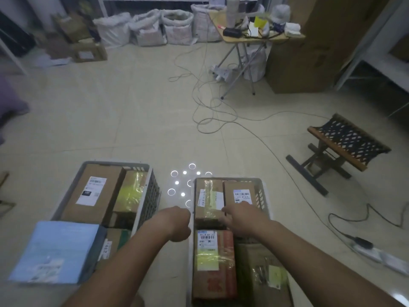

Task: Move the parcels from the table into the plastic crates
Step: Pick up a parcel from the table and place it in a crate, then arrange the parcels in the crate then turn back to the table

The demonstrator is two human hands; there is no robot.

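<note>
Both hands' fingers (229, 210) hidden.

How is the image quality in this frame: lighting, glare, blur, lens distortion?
Head view: dim, flat light; a cluster of bright ring reflections glares off the floor between the two crates; the blue parcel at lower left is motion-blurred; corners darken; wide-angle bending curves the floor seams and right crate; labels are mostly unreadable.
</note>
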